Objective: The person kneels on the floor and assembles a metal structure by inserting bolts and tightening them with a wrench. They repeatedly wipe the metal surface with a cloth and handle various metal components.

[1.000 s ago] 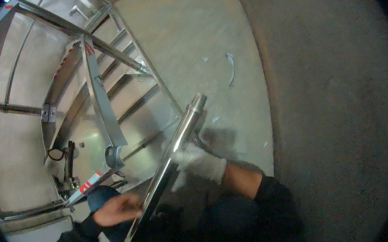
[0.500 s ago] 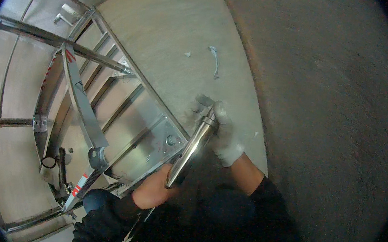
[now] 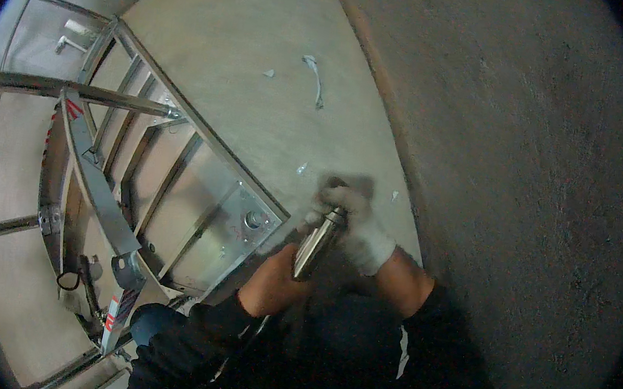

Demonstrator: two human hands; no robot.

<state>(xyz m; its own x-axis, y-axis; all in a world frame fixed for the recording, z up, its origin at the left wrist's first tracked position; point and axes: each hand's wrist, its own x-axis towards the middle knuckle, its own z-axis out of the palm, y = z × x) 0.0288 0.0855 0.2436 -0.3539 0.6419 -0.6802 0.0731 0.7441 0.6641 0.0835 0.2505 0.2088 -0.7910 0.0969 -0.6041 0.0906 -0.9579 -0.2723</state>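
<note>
My bare left hand [image 3: 271, 282] is closed around a shiny metal tube [image 3: 315, 247], which slants up and to the right. At the tube's narrower upper end is my right hand [image 3: 362, 231], in a whitish glove with its fingers curled. Something small and dark shows by those fingers, too blurred to name. Whether the right fingers touch the tube's tip is hard to make out. Below the left hand, the lower part of the tube is mostly lost against dark clothing.
To the left lies a metal frame with ribbed panels [image 3: 203, 205], crossed by a round rail [image 3: 122, 98] and a flat grey bar [image 3: 95, 174]. A pale strip [image 3: 313, 82] and small scraps [image 3: 268, 73] lie on the light floor. A dark rough surface [image 3: 513, 179] rises on the right.
The tube's upper end and my right hand now sit lower in the picture. The view has shifted, so the frame appears further left and lower. My left hand still grips the tube.
</note>
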